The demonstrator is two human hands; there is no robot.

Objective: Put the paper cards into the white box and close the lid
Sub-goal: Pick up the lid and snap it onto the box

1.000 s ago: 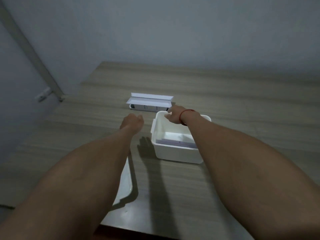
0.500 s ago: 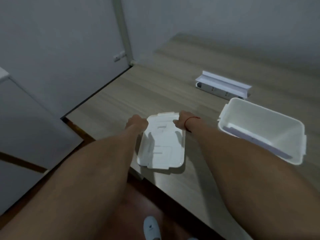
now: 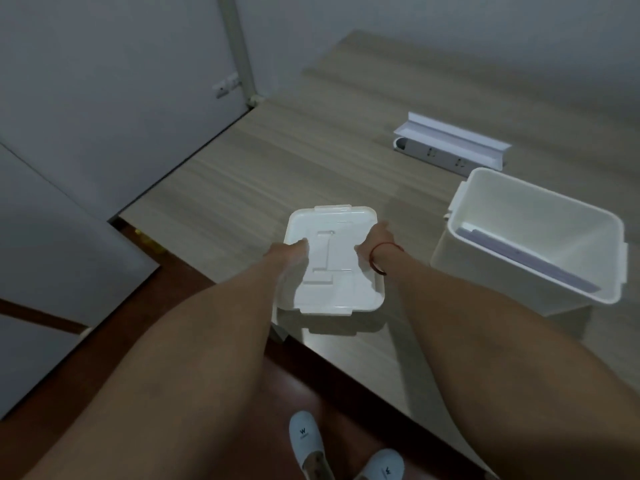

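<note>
The white lid (image 3: 332, 258) is lifted a little above the table's front left corner, casting a shadow below it. My left hand (image 3: 289, 252) grips its left edge and my right hand (image 3: 375, 239), with a red string at the wrist, grips its right edge. The open white box (image 3: 485, 271) stands on the table to the right, apart from the lid. Pale purple paper cards (image 3: 526, 261) lie flat inside it on the bottom.
A white power strip (image 3: 450, 147) with a raised cover lies behind the box on the wooden table (image 3: 277, 168). The table's front edge runs diagonally below the lid. My white shoes (image 3: 306, 441) stand on the brown floor. A grey wall and panel are on the left.
My view swung left from the box to the lid. Both hands left the box area, took hold of the lid at the table's corner and raised it slightly.
</note>
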